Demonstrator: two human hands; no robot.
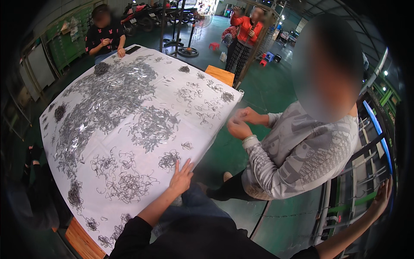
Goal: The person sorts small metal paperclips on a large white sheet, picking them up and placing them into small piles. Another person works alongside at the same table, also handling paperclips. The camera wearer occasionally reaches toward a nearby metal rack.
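Observation:
My left hand (181, 176) lies flat with fingers spread on the near edge of a large table under a white sheet (142, 108). Just ahead of it sit tangles of thin dark wire pieces (129, 183), and beyond them a broad heap of small shiny metal parts (103, 101). My right hand (383, 196) reaches far out to the right, fingers apart, touching a metal rack (366, 172); it holds nothing that I can see.
A person in a grey patterned sweater (297, 155) stands close at the right table edge, hands together at the corner. Another person in black (105, 36) sits at the far end. Someone in orange (248, 32) stands behind. Green floor, parked motorbikes (146, 15) beyond.

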